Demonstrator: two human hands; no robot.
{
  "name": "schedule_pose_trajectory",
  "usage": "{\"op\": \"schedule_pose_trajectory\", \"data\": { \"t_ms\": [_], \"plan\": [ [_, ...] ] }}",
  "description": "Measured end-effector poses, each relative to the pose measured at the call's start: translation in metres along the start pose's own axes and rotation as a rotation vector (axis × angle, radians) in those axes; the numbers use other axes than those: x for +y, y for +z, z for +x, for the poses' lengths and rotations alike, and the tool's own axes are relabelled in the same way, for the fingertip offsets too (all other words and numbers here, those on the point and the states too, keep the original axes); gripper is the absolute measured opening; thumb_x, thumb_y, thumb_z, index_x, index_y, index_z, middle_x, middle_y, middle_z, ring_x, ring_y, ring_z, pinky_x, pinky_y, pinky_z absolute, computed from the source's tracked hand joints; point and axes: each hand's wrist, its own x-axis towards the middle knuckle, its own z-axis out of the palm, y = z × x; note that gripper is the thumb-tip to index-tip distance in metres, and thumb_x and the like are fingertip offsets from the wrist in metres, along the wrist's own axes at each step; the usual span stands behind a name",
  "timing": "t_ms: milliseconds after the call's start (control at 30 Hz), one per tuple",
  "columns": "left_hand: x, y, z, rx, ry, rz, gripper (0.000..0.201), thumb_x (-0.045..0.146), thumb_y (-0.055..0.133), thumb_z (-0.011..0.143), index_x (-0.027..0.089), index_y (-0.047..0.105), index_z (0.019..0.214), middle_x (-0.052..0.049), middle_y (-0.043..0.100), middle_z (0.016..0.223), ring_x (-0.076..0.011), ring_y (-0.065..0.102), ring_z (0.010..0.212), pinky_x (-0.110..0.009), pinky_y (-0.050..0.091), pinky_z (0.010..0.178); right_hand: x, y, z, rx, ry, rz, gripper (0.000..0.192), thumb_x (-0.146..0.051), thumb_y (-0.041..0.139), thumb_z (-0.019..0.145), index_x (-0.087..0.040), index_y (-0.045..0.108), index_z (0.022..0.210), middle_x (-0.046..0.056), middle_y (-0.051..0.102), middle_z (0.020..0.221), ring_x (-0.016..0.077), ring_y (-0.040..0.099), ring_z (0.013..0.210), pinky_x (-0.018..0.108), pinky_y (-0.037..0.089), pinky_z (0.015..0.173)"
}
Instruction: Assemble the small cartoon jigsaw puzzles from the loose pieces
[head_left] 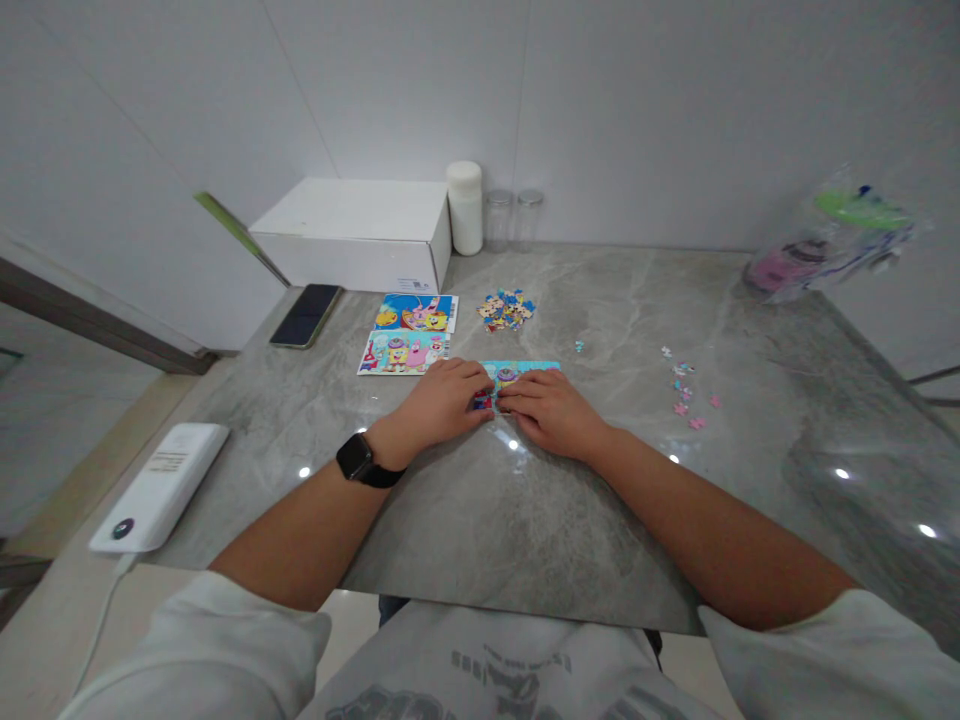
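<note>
A partly assembled jigsaw puzzle (531,366) with a bright cartoon picture lies flat on the grey marbled table. My left hand (450,402) is closed on its left end, fingers bent over it and thumb near the lower edge. From the other side my right hand (556,412) grips the puzzle, its fingers pointing left and pressed together. Only a narrow gap parts the fingertips, and both hands cover much of the picture. Just behind my left hand are a cartoon picture card (403,353) and a blue one (416,312). A heap of loose puzzle pieces (507,310) lies beyond the puzzle.
Scattered pieces (681,385) lie to the right, and a small piece (579,346) behind my right hand. A white box (352,225), white bottle (466,210) and glass jars (513,222) line the wall. Left are a phone (306,315) and cabled power bank (161,485); far right, a plastic-wrapped item (825,245).
</note>
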Motion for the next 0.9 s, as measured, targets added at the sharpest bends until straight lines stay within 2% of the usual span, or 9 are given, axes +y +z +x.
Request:
{"op": "schedule_pose_trajectory", "data": {
  "t_ms": [333,467,767,900],
  "plan": [
    [-0.006,0.003,0.002,-0.017,0.048,-0.04,0.028,0.036,0.077,0.093,0.024,0.074,0.118,-0.007,0.075,0.113,-0.0265,0.068,0.109,-0.042,0.05,0.096,-0.003,-0.002,0.002,-0.049,0.013,-0.037,0.028,-0.016,0.061,0.097,-0.025,0.079,0.117,0.008,0.078,0.128,0.0287,0.062,0.119,0.048,0.043,0.104],
    [-0.006,0.003,0.003,-0.032,0.07,-0.083,0.022,0.033,0.077,0.093,0.022,0.076,0.112,-0.008,0.075,0.111,-0.0255,0.069,0.108,-0.04,0.052,0.099,-0.008,-0.005,0.004,-0.075,0.028,-0.058,0.027,-0.015,0.061,0.097,-0.024,0.078,0.116,0.008,0.077,0.128,0.0287,0.061,0.119,0.047,0.042,0.103],
    [-0.008,0.006,0.003,-0.029,0.084,-0.119,0.017,0.033,0.075,0.094,0.027,0.078,0.11,-0.007,0.076,0.116,-0.0269,0.069,0.112,-0.044,0.053,0.105,-0.008,-0.002,0.002,-0.065,0.029,-0.063,0.03,-0.015,0.06,0.098,-0.025,0.077,0.12,0.007,0.076,0.131,0.0288,0.06,0.12,0.049,0.042,0.107],
    [-0.006,0.004,0.003,-0.026,0.049,-0.143,0.021,0.032,0.077,0.091,0.025,0.076,0.111,-0.008,0.075,0.114,-0.0268,0.07,0.111,-0.043,0.054,0.103,-0.006,0.0,0.002,-0.054,0.024,-0.035,0.03,-0.015,0.06,0.097,-0.025,0.078,0.119,0.007,0.077,0.129,0.0276,0.062,0.118,0.047,0.044,0.105]
  ]
}}
